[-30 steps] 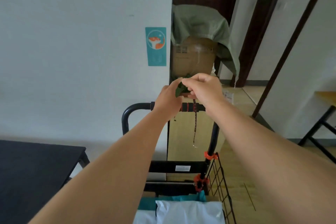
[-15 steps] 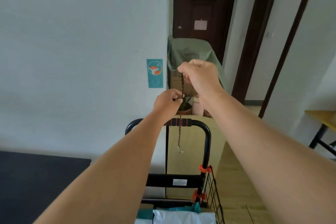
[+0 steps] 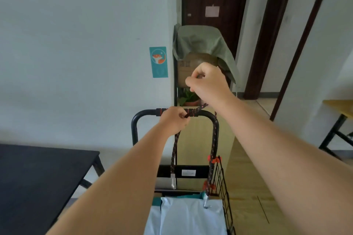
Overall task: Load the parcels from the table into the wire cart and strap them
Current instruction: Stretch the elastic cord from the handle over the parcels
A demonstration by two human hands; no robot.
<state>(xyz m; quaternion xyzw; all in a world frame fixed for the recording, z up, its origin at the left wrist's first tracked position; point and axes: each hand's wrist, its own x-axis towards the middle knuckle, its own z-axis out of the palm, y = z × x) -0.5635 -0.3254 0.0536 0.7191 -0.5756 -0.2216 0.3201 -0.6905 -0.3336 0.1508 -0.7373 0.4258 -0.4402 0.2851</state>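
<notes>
Bungee cord [image 3: 215, 145] looped over cart handle [image 3: 142, 114]; two strands hang toward the basket. Pale poly mailer parcel [image 3: 187, 217] lies in wire cart [image 3: 222, 181], with teal parcel [image 3: 157, 201] partly under it. Left hand [image 3: 174, 120] pinches the cord at the handle. Right hand [image 3: 209, 82], raised above the handle, is clenched round the cord's upper run. Black table [image 3: 38, 177] at left.

Both arms are bare skin all the way along. The left forearm [image 3: 118, 177] enters from 7 o'clock and the right forearm [image 3: 277, 149] from 4 o'clock. The left hand [image 3: 174, 120] and, at 1 o'clock from it, the right hand [image 3: 208, 82] are bare too.
</notes>
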